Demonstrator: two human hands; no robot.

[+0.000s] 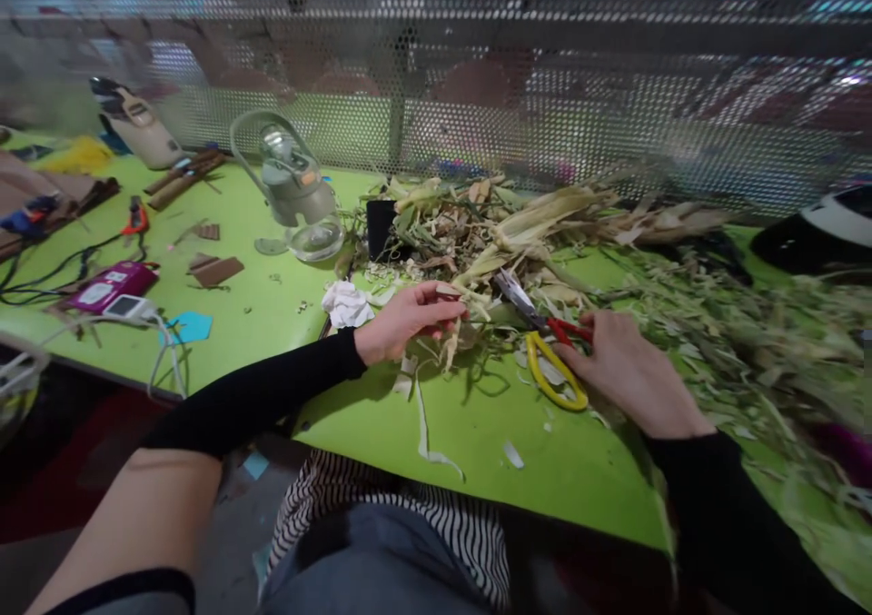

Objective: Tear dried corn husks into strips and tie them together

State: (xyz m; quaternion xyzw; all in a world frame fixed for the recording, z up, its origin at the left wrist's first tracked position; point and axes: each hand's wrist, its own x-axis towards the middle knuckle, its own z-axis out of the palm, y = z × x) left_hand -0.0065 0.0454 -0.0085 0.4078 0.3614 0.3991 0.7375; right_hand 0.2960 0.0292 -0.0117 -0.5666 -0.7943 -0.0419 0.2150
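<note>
My left hand (412,318) is closed in a pinch on a pale strip of dried corn husk (450,347), which hangs from the fingers above the green table. My right hand (630,370) grips a pair of scissors (557,381) with red and yellow handles, the yellow loop hanging below the fingers. The metal blades point up and left toward the husk pile (538,220), close to my left hand. A crumpled white tissue (346,304) lies just left of my left wrist. Thin husk scraps (423,424) are scattered on the tabletop under both hands.
A clear bottle with a carrying loop (296,197) and a dark phone-like slab (381,230) stand behind. Leftward are a purple power strip (114,288) with cables, brown scraps (216,272) and a beige bottle (142,124). A perforated metal screen (463,97) borders the table's back.
</note>
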